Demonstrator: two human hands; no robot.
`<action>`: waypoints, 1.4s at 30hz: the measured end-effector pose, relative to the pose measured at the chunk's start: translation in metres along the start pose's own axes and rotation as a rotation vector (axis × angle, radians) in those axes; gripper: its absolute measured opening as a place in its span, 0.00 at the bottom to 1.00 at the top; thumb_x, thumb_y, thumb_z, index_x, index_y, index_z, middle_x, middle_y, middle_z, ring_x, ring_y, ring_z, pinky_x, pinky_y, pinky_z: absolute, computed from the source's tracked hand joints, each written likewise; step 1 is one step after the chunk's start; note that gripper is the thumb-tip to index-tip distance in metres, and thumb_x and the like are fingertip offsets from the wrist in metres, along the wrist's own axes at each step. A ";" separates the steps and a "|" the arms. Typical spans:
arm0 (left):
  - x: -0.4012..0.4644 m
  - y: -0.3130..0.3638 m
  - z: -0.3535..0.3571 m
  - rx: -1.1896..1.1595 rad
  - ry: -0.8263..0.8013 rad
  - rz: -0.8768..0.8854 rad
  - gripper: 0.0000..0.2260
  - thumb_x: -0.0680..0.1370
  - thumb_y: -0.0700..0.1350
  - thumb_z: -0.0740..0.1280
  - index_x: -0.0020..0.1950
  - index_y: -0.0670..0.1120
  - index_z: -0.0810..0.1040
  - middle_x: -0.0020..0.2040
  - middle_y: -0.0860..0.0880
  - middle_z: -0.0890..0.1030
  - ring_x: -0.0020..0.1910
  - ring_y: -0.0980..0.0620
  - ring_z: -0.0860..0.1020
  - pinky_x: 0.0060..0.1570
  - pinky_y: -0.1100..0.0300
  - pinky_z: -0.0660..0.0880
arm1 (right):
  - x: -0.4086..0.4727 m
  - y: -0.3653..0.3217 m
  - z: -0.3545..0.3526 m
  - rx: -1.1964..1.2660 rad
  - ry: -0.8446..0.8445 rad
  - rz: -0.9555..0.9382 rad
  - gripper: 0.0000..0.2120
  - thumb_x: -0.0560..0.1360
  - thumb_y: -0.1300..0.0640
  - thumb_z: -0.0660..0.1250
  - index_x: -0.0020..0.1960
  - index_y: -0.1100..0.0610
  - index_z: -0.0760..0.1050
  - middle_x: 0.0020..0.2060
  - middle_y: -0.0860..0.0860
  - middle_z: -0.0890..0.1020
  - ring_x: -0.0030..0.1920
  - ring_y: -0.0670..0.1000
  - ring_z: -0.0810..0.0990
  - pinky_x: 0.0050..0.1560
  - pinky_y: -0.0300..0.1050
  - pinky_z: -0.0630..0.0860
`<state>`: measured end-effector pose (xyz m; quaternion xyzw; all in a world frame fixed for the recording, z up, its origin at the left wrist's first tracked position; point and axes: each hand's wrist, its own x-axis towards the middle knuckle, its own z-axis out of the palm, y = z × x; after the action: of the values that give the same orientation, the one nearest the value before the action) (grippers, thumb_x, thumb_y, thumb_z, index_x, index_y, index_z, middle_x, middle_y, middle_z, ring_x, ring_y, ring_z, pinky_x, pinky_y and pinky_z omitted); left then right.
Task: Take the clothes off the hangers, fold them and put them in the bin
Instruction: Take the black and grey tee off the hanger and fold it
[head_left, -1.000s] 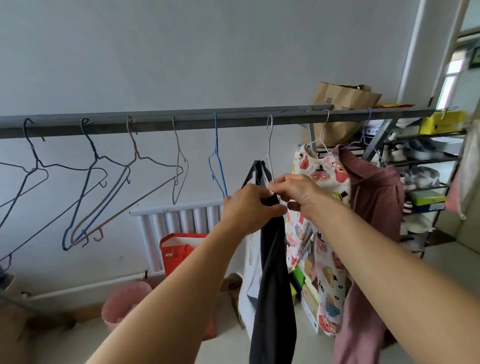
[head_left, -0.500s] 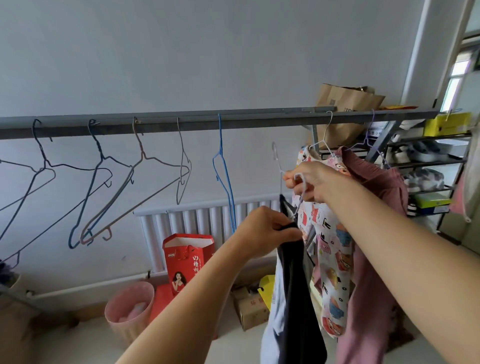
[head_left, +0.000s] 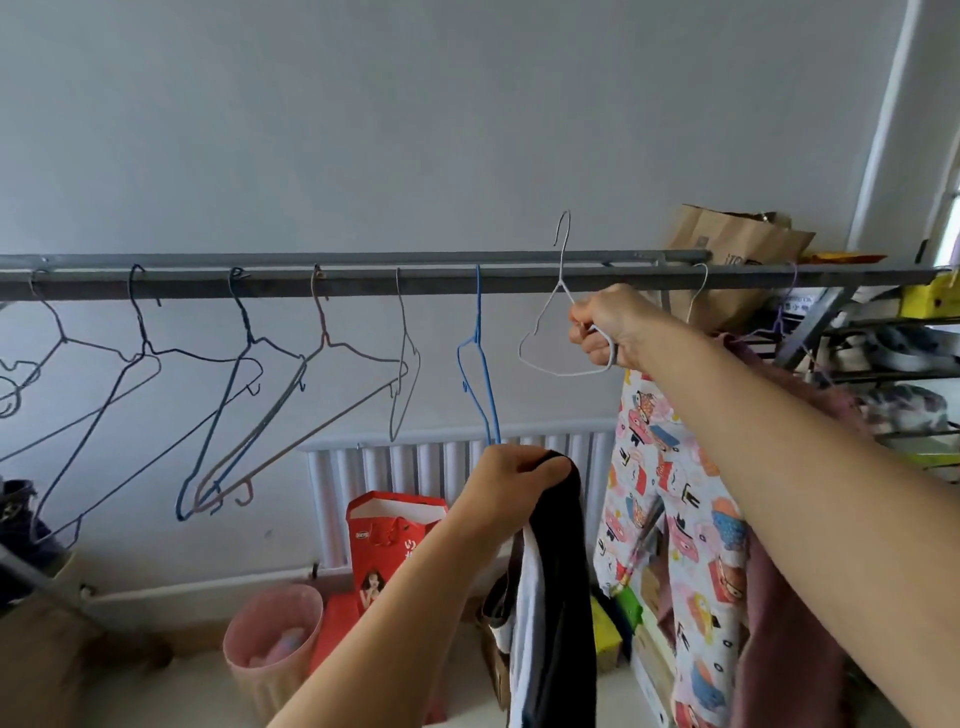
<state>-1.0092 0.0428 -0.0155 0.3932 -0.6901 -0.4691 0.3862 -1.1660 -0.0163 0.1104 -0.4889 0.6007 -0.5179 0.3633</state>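
Hanging limp from the left hand, a black-and-white garment of soft, bunched cloth drops toward 6 o'clock, its top edge clenched in the curled fingers. Up at 1 o'clock from it, well apart, the right hand grasps a thin pale wire hanger by one shoulder, with the hook raised above the grey metal rail and not touching it. At 3 o'clock of the garment, a cartoon-print piece and a mauve top hang side by side on the rail. Toward 9 o'clock, bare wire hangers in blue, grey and pinkish tones dangle in a row. Behind stand a plain pale wall, a ribbed white radiator, a red paper bag and a pink ribbed bin on the floor.
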 end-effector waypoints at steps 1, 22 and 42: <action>-0.002 0.000 -0.004 -0.038 0.020 -0.007 0.10 0.80 0.41 0.67 0.40 0.40 0.82 0.31 0.51 0.78 0.32 0.56 0.77 0.35 0.67 0.72 | 0.006 0.002 0.004 -0.031 0.027 0.009 0.13 0.79 0.68 0.53 0.36 0.60 0.66 0.30 0.56 0.67 0.13 0.43 0.59 0.17 0.29 0.55; -0.048 -0.004 -0.090 -0.404 0.028 -0.036 0.10 0.80 0.43 0.64 0.50 0.48 0.85 0.46 0.49 0.83 0.45 0.52 0.80 0.43 0.58 0.74 | -0.115 0.060 0.071 -0.498 -0.189 -0.498 0.16 0.77 0.42 0.64 0.48 0.55 0.77 0.43 0.51 0.81 0.45 0.52 0.81 0.47 0.49 0.77; -0.135 -0.074 -0.173 -0.019 -0.280 0.013 0.10 0.79 0.48 0.68 0.56 0.46 0.82 0.51 0.47 0.84 0.50 0.50 0.82 0.54 0.53 0.79 | -0.178 0.030 0.130 0.392 -0.368 -0.283 0.09 0.73 0.59 0.64 0.40 0.54 0.83 0.38 0.51 0.83 0.38 0.47 0.81 0.44 0.37 0.77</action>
<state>-0.7870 0.0872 -0.0625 0.3157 -0.7351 -0.5235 0.2930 -1.0040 0.1203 0.0425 -0.5740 0.3394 -0.5721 0.4776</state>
